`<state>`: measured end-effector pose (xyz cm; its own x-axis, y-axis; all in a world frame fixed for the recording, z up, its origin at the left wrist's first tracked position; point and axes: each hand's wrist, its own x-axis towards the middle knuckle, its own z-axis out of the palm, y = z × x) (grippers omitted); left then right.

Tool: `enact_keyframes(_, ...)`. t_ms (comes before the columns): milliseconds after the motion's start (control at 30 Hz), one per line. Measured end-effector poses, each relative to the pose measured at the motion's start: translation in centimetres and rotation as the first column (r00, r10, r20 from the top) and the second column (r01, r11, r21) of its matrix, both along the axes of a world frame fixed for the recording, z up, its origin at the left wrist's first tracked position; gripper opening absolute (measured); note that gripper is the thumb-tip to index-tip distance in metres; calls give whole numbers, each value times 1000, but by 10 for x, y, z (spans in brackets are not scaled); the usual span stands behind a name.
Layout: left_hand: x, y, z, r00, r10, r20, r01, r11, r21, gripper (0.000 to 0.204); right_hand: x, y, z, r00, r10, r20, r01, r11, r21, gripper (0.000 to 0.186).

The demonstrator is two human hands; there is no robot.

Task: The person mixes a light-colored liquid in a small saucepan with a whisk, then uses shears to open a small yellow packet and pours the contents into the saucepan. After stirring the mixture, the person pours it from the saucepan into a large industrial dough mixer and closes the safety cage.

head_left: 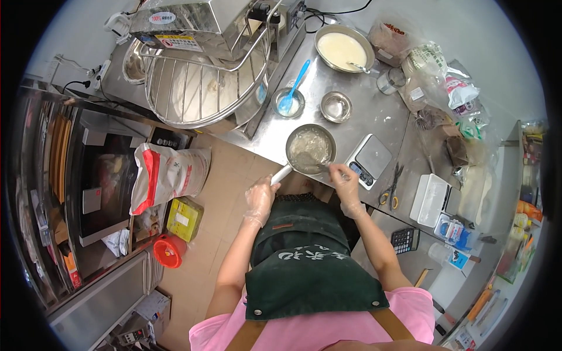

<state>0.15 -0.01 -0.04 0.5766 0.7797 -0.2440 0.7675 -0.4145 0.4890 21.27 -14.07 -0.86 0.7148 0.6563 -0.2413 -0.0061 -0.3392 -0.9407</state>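
A white-walled kitchen surrounds a steel table, with a mixer at the left and plastic bags heaped toward the far right corner. A flour sack and a red bin stand on the floor to the left.

The pan is at the table's near edge, its handle pointing back toward the person. A glossy, see-through mass lies in it. Whether the pan rests on the steel or is held just above it, I cannot tell.

Both hands wear clear gloves. The left hand is closed round the pan's handle. The right hand is by the pan's near right rim, fingers pinched on a slim tool that reaches into the pan; its kind is too blurred to make out.

Just right of the pan, by the near edge, sits a scale, with scissors further right. Beyond the pan stand a small steel bowl and a glass bowl with a blue spatula in it. Near the far edge, a large bowl holds pale liquid.
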Motion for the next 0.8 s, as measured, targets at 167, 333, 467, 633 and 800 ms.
enact_keyframes(167,0,1,-2,999,0,32,0,1000,-4,32,6,-3,9,959,11,284,3,999,-49,12)
enact_keyframes(333,0,0,3,999,5,38,-6,1000,19,31,13,12,33,856,-25,516,44,999,-25,10)
enact_keyframes(467,0,0,-4,999,2,34,-3,1000,25,31,4,4,41,827,238,510,-186,971,-151,9)
enact_keyframes(633,-1,-1,-5,999,1,40,-3,999,43,30,15,5,37,838,139,528,-66,986,-154,9)
enact_keyframes(800,-1,-1,-4,1000,1,1,-1,1000,21,31,21,14,19,983,35,178,-25,998,-55,15)
